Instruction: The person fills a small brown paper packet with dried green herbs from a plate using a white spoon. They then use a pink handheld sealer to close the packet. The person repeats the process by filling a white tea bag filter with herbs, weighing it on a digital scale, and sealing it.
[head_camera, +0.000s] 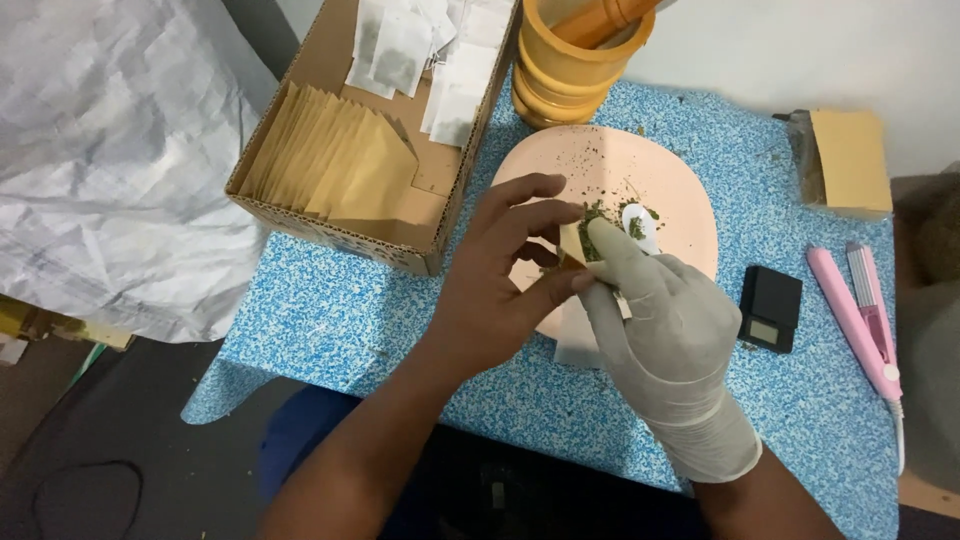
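Sachet (572, 243) over pink plate (690, 215), speckled blue table (330, 310).

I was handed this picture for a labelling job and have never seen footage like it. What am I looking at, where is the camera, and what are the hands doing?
There is no machine here: a person works with two hands, and the single camera sits on their head, looking down. The left hand is bare; the right hand wears a pale glove. Together they pinch a small paper sachet with green dried herb at its mouth, over a pink plate sprinkled with the same herb. All this rests on a blue speckled mat. To the left, a cardboard box holds tan envelopes and white sachets. Behind the plate stands a yellow mortar with a pestle. To the right lie a small black scale and a pink clamp-like tool.
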